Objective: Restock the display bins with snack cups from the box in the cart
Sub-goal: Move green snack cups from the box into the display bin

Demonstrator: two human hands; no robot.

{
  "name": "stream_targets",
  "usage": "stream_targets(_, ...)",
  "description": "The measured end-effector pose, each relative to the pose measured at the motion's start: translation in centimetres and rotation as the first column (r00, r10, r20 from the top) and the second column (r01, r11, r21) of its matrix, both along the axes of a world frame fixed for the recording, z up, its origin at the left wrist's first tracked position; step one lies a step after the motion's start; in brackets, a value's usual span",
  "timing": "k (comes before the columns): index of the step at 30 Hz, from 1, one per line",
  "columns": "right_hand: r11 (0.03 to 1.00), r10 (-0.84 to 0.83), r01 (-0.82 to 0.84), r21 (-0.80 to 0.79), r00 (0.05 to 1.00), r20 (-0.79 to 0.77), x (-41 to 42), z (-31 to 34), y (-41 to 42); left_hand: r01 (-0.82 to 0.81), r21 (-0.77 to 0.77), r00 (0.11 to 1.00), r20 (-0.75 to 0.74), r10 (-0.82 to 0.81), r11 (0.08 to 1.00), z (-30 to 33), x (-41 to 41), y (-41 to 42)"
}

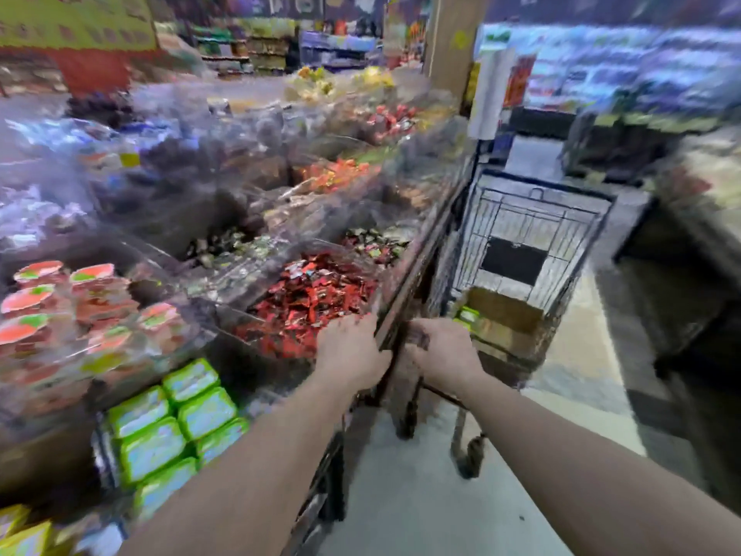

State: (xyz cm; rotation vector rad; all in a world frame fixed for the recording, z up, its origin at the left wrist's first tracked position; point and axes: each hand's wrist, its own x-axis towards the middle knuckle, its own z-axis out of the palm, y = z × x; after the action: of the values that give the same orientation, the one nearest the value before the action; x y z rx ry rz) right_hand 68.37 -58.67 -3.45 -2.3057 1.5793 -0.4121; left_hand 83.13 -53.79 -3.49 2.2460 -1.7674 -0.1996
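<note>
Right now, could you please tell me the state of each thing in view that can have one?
Cart: parked beside the bins, mostly empty.
Box: in the cart, open on top.
Red-wrapper bin: heaped full.
Cup bin: stocked with sealed cups.
Green packs: stacked below the bins.
Left hand: at the bin's edge, grip blurred.
Right hand: by the box, grip blurred.

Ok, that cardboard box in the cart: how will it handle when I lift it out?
The cardboard box looks open-topped, so its walls may flex if squeezed; gripping low seems safer. Only a few green packs show at one corner, so it is probably light and may tip toward that side. The cart basket walls sit close around it, so a straight upward lift seems best.
</note>
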Motion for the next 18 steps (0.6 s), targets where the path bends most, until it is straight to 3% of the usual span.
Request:
stream_targets(7,0.994,-0.107,0.106,-0.021,0.992,-0.063,-10.1,-0.7,-8.0,0.109,0.025,0.993,0.038,-0.11,0.994,0.1,-9.8,-9.7)
stream_targets(18,0.95,-0.278,0.277,0.145,0.96,-0.01,-14.9,-6.0,-26.7,0.217,0.136,0.976,-0.059,-0.21,0.967,-4.0,-12.8,-30.7)
